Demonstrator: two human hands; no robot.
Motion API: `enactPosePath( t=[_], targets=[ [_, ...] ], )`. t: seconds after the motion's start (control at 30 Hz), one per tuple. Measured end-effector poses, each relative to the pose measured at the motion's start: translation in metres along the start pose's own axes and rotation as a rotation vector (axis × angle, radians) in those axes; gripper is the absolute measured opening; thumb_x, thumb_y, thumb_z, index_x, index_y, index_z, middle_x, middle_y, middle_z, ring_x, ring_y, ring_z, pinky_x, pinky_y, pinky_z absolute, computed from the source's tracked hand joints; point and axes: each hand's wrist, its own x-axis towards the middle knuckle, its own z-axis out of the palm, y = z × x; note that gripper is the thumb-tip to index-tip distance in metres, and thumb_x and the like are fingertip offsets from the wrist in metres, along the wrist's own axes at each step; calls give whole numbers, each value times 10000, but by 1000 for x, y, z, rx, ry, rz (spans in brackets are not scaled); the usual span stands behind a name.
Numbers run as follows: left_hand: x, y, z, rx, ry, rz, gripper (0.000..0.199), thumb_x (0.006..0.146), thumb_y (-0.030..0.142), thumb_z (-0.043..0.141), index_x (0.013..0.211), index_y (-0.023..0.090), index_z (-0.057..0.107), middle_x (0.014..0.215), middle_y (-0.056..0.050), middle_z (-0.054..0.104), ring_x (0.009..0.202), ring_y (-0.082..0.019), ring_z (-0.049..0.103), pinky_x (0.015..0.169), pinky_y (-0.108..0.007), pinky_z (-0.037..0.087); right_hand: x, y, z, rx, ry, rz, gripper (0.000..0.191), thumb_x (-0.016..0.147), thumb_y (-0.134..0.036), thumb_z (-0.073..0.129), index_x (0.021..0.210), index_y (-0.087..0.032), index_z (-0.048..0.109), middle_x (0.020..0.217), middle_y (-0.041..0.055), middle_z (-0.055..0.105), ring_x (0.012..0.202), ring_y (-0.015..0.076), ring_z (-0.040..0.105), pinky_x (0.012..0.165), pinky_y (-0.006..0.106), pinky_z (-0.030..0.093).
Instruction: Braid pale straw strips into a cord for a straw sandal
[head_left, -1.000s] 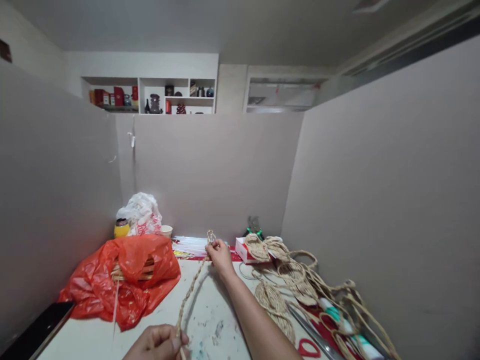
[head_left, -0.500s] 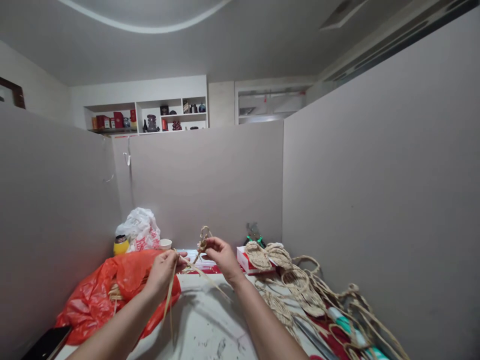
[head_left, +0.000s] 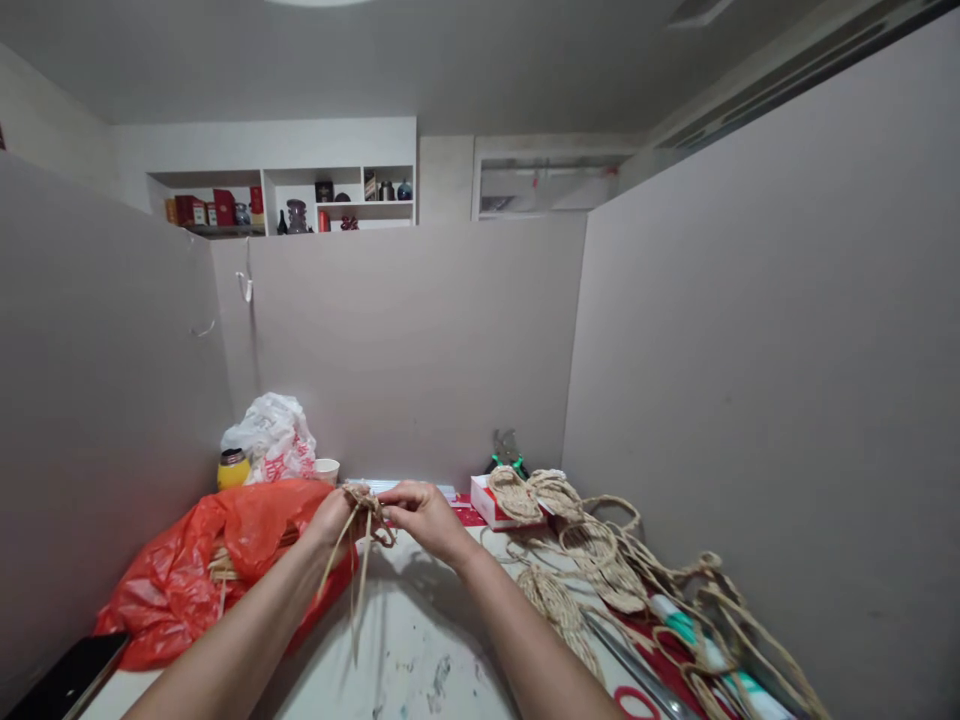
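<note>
Above the white table, my left hand (head_left: 334,519) is closed around a small braided straw piece (head_left: 369,507), whose loose flat strands hang down toward the tabletop. My right hand (head_left: 429,518) pinches the right side of the same piece with thumb and forefinger. A small loop of it droops just below the right fingertips. The left fingers are partly hidden behind the straw. Beside my left forearm lies a red plastic bag (head_left: 172,570) with straw strips (head_left: 223,565) showing in its opening.
Coiled woven straw pieces (head_left: 555,600) and cords lie along the right side, with scissors (head_left: 637,665) among them. A red-and-white box (head_left: 486,503) sits at the back. A phone (head_left: 75,675), yellow jar (head_left: 233,468) and white cup (head_left: 326,470) stand left. Grey partitions (head_left: 405,350) enclose the table.
My right hand has come down and left, bringing the braided loop against my left hand. The straw piece is now bunched between both hands, and the view has tilted down.
</note>
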Motion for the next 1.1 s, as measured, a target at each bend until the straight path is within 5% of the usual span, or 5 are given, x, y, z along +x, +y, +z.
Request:
enactPosePath(
  t=[0.3, 0.4, 0.57, 0.8, 1.1],
  targets=[
    [-2, 9, -11, 120, -9, -25, 185, 560, 293, 588, 548, 167, 453, 441, 57, 441, 387, -64, 388, 411, -187, 299, -6, -6, 9, -493, -125, -261, 257, 791, -119, 563, 970, -227, 712, 695, -2, 585, 645, 109, 528, 638, 193, 402],
    [-6, 11, -6, 199, 2, 85, 182, 583, 303, 574, 541, 167, 461, 450, 55, 453, 402, -76, 404, 425, -199, 307, -8, -11, 11, -535, -48, -197, 300, 773, -124, 557, 1054, -201, 629, 700, -16, 615, 606, 105, 518, 598, 185, 381],
    [-7, 5, 1, 288, 82, 275, 267, 684, 355, 542, 547, 181, 392, 477, 79, 371, 440, -58, 328, 451, -186, 262, -6, -12, 13, -601, 47, -67, 96, 711, -114, 544, 706, -177, 616, 626, -15, 609, 576, 103, 502, 544, 180, 342],
    [-16, 0, 12, 488, 103, 508, 247, 766, 337, 481, 592, 187, 391, 547, 65, 360, 515, -81, 351, 506, -192, 298, -2, -14, 3, -648, 109, 40, 102, 686, -124, 531, 648, -170, 614, 621, -7, 640, 562, 99, 522, 519, 172, 330],
    [-14, -3, 12, 487, 192, 466, 219, 746, 340, 482, 605, 188, 412, 536, 70, 344, 490, -79, 306, 481, -187, 263, -7, -23, 13, -796, 132, 75, 39, 669, -174, 582, 636, -194, 590, 590, 7, 606, 560, 134, 504, 509, 227, 253]
  ],
)
